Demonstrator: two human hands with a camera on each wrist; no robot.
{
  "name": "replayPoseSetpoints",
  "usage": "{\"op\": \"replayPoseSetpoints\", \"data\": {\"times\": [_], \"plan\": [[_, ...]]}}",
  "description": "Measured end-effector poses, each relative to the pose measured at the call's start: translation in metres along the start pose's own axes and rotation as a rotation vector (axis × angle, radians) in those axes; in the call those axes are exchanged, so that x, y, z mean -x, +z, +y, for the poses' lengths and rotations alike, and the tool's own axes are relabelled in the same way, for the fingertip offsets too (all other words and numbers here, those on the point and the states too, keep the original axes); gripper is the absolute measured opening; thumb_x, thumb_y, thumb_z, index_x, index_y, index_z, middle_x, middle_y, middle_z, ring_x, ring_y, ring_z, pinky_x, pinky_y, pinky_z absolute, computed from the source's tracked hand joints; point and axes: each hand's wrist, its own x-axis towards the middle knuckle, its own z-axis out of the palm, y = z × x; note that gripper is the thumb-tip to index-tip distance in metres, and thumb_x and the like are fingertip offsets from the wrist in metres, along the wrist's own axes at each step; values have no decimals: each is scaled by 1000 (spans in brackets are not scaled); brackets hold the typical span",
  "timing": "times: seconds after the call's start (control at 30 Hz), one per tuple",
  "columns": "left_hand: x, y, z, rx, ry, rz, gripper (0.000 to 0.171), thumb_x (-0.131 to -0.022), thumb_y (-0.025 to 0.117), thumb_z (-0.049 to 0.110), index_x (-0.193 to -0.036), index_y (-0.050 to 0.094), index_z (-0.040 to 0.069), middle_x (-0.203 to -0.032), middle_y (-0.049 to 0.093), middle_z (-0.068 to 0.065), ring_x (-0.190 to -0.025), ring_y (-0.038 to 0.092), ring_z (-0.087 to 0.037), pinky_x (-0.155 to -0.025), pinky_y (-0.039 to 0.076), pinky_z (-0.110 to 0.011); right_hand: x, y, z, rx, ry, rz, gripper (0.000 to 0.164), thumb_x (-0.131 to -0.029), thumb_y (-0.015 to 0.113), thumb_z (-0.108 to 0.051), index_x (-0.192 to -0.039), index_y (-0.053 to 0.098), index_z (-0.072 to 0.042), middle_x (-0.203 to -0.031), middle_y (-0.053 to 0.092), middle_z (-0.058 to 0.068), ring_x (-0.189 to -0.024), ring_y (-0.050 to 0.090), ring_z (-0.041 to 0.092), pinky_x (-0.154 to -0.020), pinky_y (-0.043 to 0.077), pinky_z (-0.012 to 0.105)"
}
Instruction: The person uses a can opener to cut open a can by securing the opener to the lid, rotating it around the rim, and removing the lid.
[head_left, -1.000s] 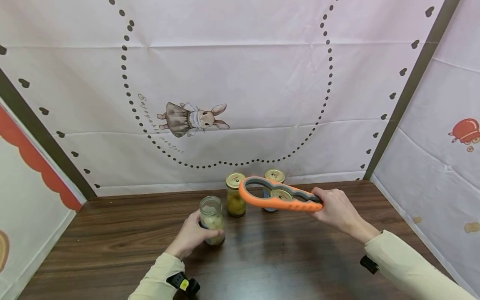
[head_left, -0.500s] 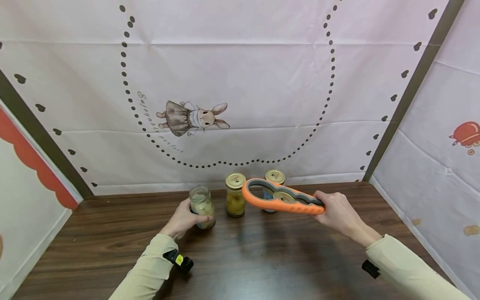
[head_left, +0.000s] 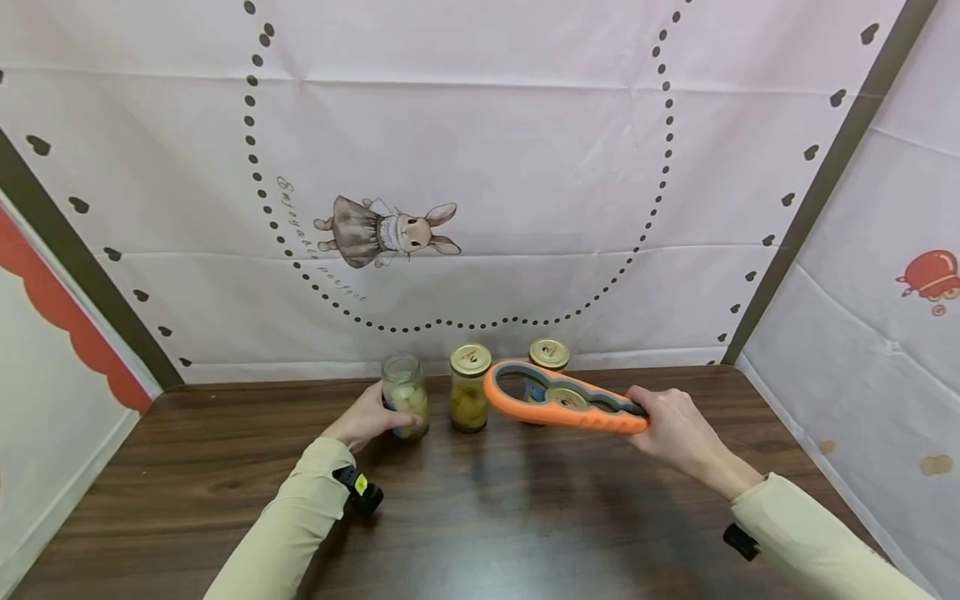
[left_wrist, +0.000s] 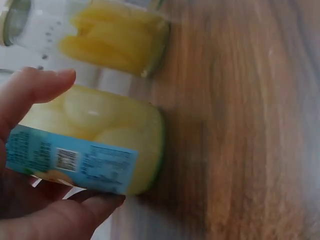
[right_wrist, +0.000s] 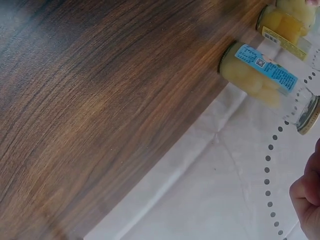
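My left hand (head_left: 367, 417) grips a lidless glass jar (head_left: 405, 400) of pale round fruit around its side. In the left wrist view, its blue label (left_wrist: 70, 160) shows between thumb and fingers, with the jar's base close to the wooden table. My right hand (head_left: 678, 433) holds the end of an orange jar opener (head_left: 525, 408) with a grey inner lining, raised in front of the jars. A gold lid (head_left: 566, 397) shows inside one of the opener's rounded openings. Only the hand's edge appears in the right wrist view.
Right of the held jar stands a gold-lidded jar of yellow fruit (head_left: 468, 404). Another lidded jar (head_left: 549, 354), blue-labelled, stands partly behind the opener. A white printed cloth wall (head_left: 525, 208) rises at the table's (head_left: 480, 517) back edge.
My left hand has carried the lidless jar back and slightly left, beside the yellow fruit jar. The right hand and the opener have barely moved.
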Motion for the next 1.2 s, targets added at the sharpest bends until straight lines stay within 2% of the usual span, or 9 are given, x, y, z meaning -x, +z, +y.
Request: {"op": "replayPoseSetpoints", "data": {"times": [0.3,0.4,0.5,0.63,0.7,0.77,1.03,1.1,1.2], "plan": [[-15,0,-8,-31,-14,70,67,-76,77,0,-132,41,-7,-117,56,-20,-103,55,-27,-92,43,-39,5,-5,1,13,-1,-3,25,-68,82,-4,-82,62,-8,-63,56,-9,-50,43,2,-48,40,26],[-15,-1,-7,-72,-15,80,78,-76,78,4,-138,32,-5,-124,52,-23,-111,52,-33,-96,40,-42,6,-6,1,16,-2,0,25,-69,83,-4,-82,62,-8,-63,56,-9,-50,43,2,-47,40,25],[-12,-5,-6,-85,-13,73,92,-78,79,8,-145,16,-1,-136,40,-27,-125,41,-42,-100,37,-48,8,-5,0,15,-2,3,25,-69,83,-5,-82,61,-9,-62,54,-10,-49,42,1,-46,39,24],[-2,-13,-3,-79,-1,47,103,-81,77,9,-150,0,3,-149,18,-30,-137,18,-48,-108,24,-58,13,-4,0,15,-16,17,26,-70,83,-6,-80,60,-11,-59,49,-13,-48,38,0,-44,36,23],[3,-17,-1,-107,13,40,106,-82,77,10,-151,-3,4,-151,10,-31,-139,8,-50,-109,16,-62,16,-3,1,23,-30,29,27,-68,83,-6,-79,59,-12,-59,47,-14,-47,36,-1,-43,34,22],[12,-21,0,-157,32,54,106,-81,78,13,-153,0,5,-153,7,-31,-138,6,-52,-108,13,-65,18,-1,1,30,-43,38,29,-67,84,-6,-78,58,-13,-58,46,-15,-47,35,-1,-43,33,22],[48,-20,0,-301,186,140,97,-77,83,14,-150,20,2,-152,17,-29,-137,16,-50,-109,18,-61,24,8,-3,62,-52,72,31,-63,82,-3,-76,56,-13,-57,45,-15,-46,35,-1,-42,33,21],[57,-17,1,-308,175,172,94,-77,82,14,-149,23,2,-151,20,-29,-136,20,-50,-108,21,-61,25,11,-3,75,-62,81,33,-62,83,-4,-75,55,-14,-57,43,-16,-47,34,-1,-42,32,21],[71,-10,6,-295,100,236,86,-81,79,14,-147,26,3,-150,24,-29,-135,24,-49,-107,24,-61,25,16,-5,89,-87,87,35,-61,83,-6,-74,53,-15,-57,38,-17,-47,32,-1,-42,30,20]]}}
